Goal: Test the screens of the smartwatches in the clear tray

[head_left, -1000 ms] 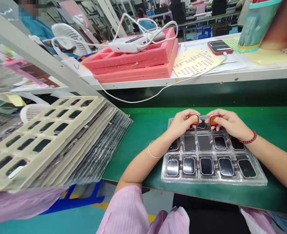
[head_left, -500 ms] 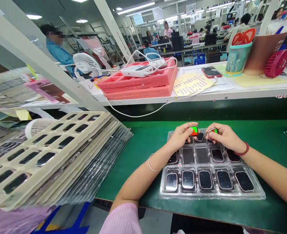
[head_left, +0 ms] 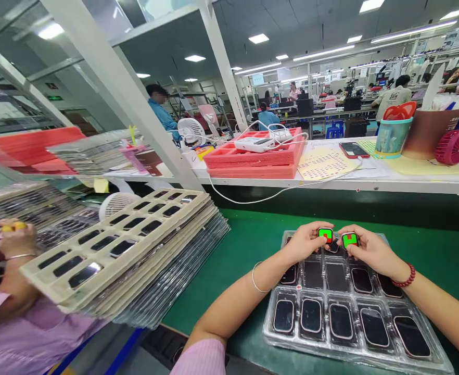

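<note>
Two small watch-like devices with lit green and red screens are held up over a clear plastic tray (head_left: 307, 341). My left hand (head_left: 307, 242) grips one device (head_left: 325, 236), its thumb at the screen's lower edge. Close beside it, my right hand (head_left: 370, 250) holds the other device (head_left: 349, 239), thumb below the screen. Dark-screened devices such as this one (head_left: 341, 321) lie in the tray's compartments. Two middle-row compartments (head_left: 313, 274) hold no device. The hands partly cover the back row.
Tall stacked trays (head_left: 167, 250) with dark screens stand at the left. Beyond them are a co-worker's hands (head_left: 16, 239). The white shelf (head_left: 331, 185) bears pink foam trays (head_left: 253, 169), a phone (head_left: 354, 150), a teal cup (head_left: 393, 138) and a red fan (head_left: 454, 147). A white cable hangs below its edge.
The view has shifted up and left, bringing the co-worker's hands into sight. The right-hand device now faces the camera more fully. The red and green patterns on both screens differ.
</note>
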The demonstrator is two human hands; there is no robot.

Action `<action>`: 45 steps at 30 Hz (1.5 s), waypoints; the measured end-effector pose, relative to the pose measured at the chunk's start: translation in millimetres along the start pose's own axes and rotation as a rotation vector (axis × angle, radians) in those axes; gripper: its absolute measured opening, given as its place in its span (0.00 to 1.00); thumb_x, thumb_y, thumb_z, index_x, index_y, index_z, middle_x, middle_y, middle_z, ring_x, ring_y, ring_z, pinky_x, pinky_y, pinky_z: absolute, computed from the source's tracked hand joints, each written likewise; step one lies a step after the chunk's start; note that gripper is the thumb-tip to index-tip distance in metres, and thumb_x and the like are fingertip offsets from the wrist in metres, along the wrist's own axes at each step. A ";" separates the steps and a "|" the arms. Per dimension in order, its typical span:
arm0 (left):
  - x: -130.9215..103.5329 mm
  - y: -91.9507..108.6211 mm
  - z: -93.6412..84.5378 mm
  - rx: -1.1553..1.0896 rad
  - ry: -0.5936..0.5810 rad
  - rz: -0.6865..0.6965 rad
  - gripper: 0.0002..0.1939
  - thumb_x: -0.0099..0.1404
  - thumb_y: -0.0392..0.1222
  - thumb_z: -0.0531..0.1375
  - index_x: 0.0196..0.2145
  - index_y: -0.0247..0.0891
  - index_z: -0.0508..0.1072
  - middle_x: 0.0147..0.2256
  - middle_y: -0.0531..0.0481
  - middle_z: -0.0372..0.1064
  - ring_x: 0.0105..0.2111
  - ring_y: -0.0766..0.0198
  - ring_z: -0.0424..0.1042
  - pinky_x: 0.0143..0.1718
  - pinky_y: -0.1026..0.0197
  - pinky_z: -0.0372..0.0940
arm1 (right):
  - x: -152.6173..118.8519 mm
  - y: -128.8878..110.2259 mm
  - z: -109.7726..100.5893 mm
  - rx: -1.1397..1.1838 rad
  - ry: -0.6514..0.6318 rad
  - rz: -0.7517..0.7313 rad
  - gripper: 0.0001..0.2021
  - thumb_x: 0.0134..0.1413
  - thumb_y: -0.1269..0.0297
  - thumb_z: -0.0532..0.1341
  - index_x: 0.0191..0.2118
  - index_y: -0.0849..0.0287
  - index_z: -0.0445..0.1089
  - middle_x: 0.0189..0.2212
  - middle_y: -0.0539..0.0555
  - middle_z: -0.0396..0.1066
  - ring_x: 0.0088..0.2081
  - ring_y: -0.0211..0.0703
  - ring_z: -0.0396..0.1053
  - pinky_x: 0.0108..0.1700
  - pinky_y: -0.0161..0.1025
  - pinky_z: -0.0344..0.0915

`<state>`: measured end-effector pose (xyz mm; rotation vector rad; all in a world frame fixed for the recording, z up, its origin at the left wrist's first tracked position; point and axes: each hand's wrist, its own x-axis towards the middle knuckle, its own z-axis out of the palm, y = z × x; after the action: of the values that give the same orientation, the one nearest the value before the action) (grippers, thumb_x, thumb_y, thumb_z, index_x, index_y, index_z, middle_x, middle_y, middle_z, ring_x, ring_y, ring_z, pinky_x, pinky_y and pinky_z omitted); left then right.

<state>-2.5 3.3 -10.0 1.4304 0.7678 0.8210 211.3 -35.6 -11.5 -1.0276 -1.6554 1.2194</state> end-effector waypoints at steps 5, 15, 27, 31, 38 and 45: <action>1.2 -1.3 0.4 -0.050 -0.019 0.037 0.19 0.54 0.44 0.69 0.42 0.33 0.75 0.33 0.47 0.75 0.29 0.66 0.72 0.32 0.63 0.66 | -1.1 -3.1 -0.4 -0.016 -0.005 -0.009 0.10 0.54 0.65 0.63 0.44 0.55 0.70 0.36 0.54 0.75 0.28 0.41 0.69 0.29 0.39 0.68; -1.1 6.6 1.5 -0.004 0.009 0.049 0.18 0.56 0.47 0.68 0.40 0.33 0.72 0.31 0.47 0.74 0.30 0.66 0.72 0.31 0.65 0.64 | -0.4 -7.8 -2.8 -0.053 0.020 -0.018 0.09 0.54 0.60 0.63 0.40 0.57 0.71 0.32 0.54 0.76 0.30 0.42 0.70 0.30 0.38 0.70; -0.2 -0.2 -0.3 0.052 -0.005 0.117 0.19 0.55 0.36 0.65 0.45 0.35 0.69 0.36 0.48 0.73 0.34 0.66 0.71 0.36 0.64 0.63 | 0.4 -6.7 -1.6 -0.022 0.023 -0.004 0.16 0.50 0.69 0.63 0.47 0.57 0.69 0.40 0.57 0.77 0.31 0.40 0.73 0.33 0.39 0.71; -0.9 1.6 0.5 0.053 -0.007 0.116 0.19 0.55 0.35 0.64 0.46 0.35 0.69 0.36 0.47 0.74 0.34 0.66 0.71 0.35 0.65 0.63 | 0.5 -6.0 -1.4 -0.041 0.005 -0.033 0.16 0.50 0.70 0.62 0.47 0.58 0.68 0.38 0.56 0.76 0.35 0.43 0.74 0.35 0.39 0.70; -2.6 5.7 0.8 0.041 -0.004 0.093 0.19 0.59 0.42 0.65 0.47 0.34 0.71 0.36 0.46 0.75 0.29 0.69 0.70 0.29 0.66 0.62 | 0.1 -8.3 -2.3 -0.096 0.024 -0.031 0.10 0.53 0.64 0.64 0.42 0.58 0.71 0.33 0.54 0.76 0.34 0.44 0.74 0.33 0.39 0.69; -2.8 5.7 0.1 0.036 -0.003 0.039 0.19 0.59 0.44 0.63 0.47 0.35 0.72 0.36 0.45 0.76 0.27 0.68 0.71 0.23 0.68 0.58 | -0.5 -9.1 -6.2 0.020 0.028 0.047 0.10 0.57 0.57 0.62 0.39 0.58 0.73 0.30 0.54 0.76 0.29 0.40 0.70 0.28 0.35 0.68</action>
<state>-4.0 0.7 -4.4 1.4826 0.7583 0.8386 216.0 -36.0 -1.6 -1.0719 -1.6026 1.2450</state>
